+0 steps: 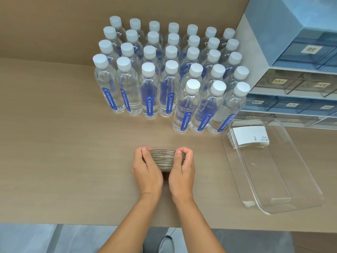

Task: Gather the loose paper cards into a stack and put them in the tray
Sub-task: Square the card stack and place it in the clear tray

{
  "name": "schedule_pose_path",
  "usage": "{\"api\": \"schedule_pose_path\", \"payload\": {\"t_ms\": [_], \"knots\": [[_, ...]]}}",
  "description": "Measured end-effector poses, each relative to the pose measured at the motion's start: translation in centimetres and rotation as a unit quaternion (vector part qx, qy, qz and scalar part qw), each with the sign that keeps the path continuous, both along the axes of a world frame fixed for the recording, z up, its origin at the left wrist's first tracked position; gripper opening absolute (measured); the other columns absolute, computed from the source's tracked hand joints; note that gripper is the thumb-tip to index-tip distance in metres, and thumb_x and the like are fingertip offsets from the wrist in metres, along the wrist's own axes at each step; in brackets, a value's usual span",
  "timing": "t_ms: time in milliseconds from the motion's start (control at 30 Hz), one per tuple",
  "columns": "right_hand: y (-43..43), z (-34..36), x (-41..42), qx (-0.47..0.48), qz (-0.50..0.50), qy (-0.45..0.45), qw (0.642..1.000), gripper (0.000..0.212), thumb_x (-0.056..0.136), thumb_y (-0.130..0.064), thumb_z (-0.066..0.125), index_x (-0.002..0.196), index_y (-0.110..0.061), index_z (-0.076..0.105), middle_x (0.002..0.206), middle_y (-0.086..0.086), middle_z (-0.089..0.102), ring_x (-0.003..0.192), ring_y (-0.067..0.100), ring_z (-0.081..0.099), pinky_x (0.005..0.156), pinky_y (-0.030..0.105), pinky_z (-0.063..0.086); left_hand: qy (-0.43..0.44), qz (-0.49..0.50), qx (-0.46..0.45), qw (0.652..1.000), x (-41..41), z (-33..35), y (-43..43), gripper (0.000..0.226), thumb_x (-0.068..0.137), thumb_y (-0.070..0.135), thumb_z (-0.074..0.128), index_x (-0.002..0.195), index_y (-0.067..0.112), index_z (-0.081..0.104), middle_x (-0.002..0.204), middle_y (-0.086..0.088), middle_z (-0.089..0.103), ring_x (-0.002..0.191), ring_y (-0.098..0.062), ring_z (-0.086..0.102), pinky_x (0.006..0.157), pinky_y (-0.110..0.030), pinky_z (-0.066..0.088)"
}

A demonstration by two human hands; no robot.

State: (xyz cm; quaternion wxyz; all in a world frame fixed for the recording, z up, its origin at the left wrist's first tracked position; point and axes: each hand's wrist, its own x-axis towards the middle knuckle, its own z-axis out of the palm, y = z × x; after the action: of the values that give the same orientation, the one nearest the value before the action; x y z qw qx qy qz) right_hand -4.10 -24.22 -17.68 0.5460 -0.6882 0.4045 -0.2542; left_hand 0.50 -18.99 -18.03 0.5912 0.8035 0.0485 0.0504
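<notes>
A stack of paper cards (pixel 165 158) stands on edge on the tan table, showing its layered brown and white edges. My left hand (pixel 145 168) grips its left side and my right hand (pixel 183 168) grips its right side, thumbs over the top. A clear plastic tray (pixel 284 181) lies to the right of my hands, about a hand's width away. Another stack of white cards (pixel 249 136) lies flat in the tray's far end.
Several rows of clear water bottles (pixel 171 70) with white caps and blue labels stand behind my hands. A blue drawer cabinet (pixel 300 70) with labelled drawers fills the right back. The table's front edge (pixel 73 222) runs below my forearms.
</notes>
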Motion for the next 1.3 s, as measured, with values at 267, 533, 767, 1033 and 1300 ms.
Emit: {"api": "schedule_pose_path", "payload": {"t_ms": [267, 533, 767, 1033, 1300], "knots": [[-0.8, 0.9, -0.7, 0.034, 0.103, 0.032, 0.994, 0.030, 0.084, -0.039, 0.052, 0.110, -0.027, 0.045, 0.112, 0.000, 0.059, 0.105, 0.016, 0.054, 0.094, 0.032, 0.044, 0.006, 0.001, 0.047, 0.999, 0.6, 0.1, -0.4, 0.032, 0.097, 0.023, 0.032, 0.084, 0.007, 0.056, 0.076, -0.003, 0.059, 0.072, -0.025, 0.051, 0.065, -0.026, 0.031], [-2.6, 2.4, -1.8, 0.066, 0.235, 0.087, 0.966, 0.072, 0.068, -0.009, 0.048, 0.129, -0.041, 0.027, 0.136, 0.006, 0.046, 0.118, 0.025, 0.053, 0.101, 0.035, 0.046, 0.074, -0.037, 0.078, 0.993, 1.6, 2.4, -0.8, 0.030, 0.101, 0.021, 0.033, 0.082, 0.006, 0.051, 0.074, -0.007, 0.055, 0.074, -0.031, 0.050, 0.067, -0.031, 0.029], [-3.6, 2.6, -3.9, -0.018, 0.306, 0.136, 0.942, 0.062, 0.087, -0.001, 0.056, 0.139, -0.025, 0.030, 0.138, -0.002, 0.044, 0.124, 0.009, 0.045, 0.110, 0.023, 0.035, 0.072, -0.379, 0.073, 0.920, 1.3, 1.9, 5.3, 0.051, 0.072, 0.031, 0.048, 0.121, 0.022, 0.036, 0.114, 0.001, 0.052, 0.101, -0.014, 0.050, 0.081, -0.011, 0.040], [-4.1, 1.8, -4.6, -0.069, 0.320, 0.126, 0.936, 0.052, 0.085, -0.009, 0.065, 0.130, -0.022, 0.042, 0.122, -0.006, 0.059, 0.110, 0.002, 0.055, 0.094, 0.011, 0.040, 0.051, -0.468, 0.095, 0.877, 3.5, 0.7, 8.8, 0.057, 0.082, 0.013, 0.070, 0.131, 0.024, 0.045, 0.125, 0.010, 0.061, 0.117, -0.002, 0.058, 0.104, -0.028, 0.044], [-3.2, 1.2, -4.4, -0.051, 0.238, 0.108, 0.964, 0.061, 0.083, -0.010, 0.066, 0.138, -0.027, 0.044, 0.126, -0.008, 0.064, 0.118, 0.006, 0.059, 0.107, 0.032, 0.045, 0.106, -0.423, 0.011, 0.900, 4.3, 0.5, 8.7, 0.065, 0.076, 0.003, 0.077, 0.125, 0.039, 0.055, 0.126, 0.013, 0.067, 0.119, -0.003, 0.060, 0.111, -0.032, 0.041]]}}
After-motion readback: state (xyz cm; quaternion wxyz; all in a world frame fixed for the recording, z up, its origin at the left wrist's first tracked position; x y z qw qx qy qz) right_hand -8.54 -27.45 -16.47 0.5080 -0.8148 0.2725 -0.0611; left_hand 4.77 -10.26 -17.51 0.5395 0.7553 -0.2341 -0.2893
